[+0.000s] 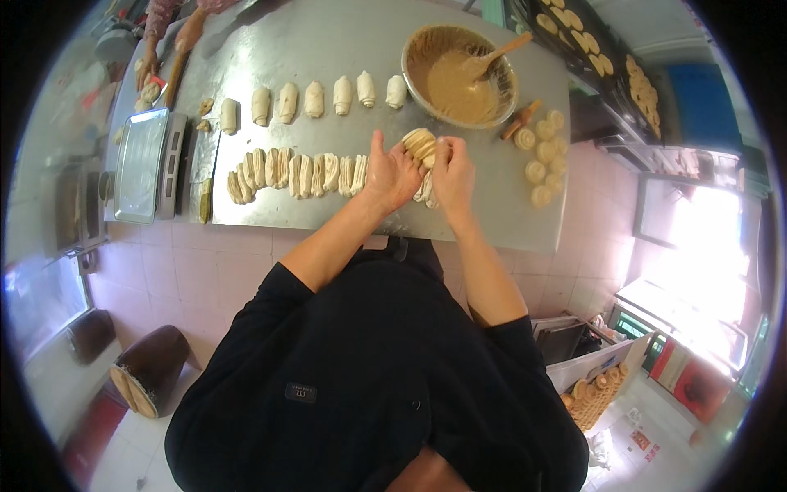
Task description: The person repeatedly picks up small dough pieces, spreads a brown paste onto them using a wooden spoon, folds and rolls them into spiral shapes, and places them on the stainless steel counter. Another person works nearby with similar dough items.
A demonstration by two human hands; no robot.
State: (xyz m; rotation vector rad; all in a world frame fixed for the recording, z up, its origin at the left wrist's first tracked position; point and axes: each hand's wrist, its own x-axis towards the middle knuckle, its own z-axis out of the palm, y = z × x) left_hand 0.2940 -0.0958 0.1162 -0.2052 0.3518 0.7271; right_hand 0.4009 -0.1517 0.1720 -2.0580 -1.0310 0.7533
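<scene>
A layered piece of dough [420, 147] rests on the fingers of my left hand [393, 175], palm up with the thumb apart. My right hand [453, 169], fingers curled, touches the dough's right side. Beneath and beside my hands runs a row of folded, layered dough strips [301, 175] on the metal table [492, 215]. Several pale dough rolls [314, 99] stand in a line farther back. Behind my hands is a metal bowl [513, 101] of brown paste with a wooden spoon [504, 52] in it. Several round coiled dough pieces [546, 150] lie at the right.
A metal tray [141, 166] and a brush [205, 200] are at the table's left. Another person's hand [147, 69] touches dough at the upper left, beside a wooden rod [176, 80]. Black baking trays [590, 67] with dough pieces stand beyond the right edge.
</scene>
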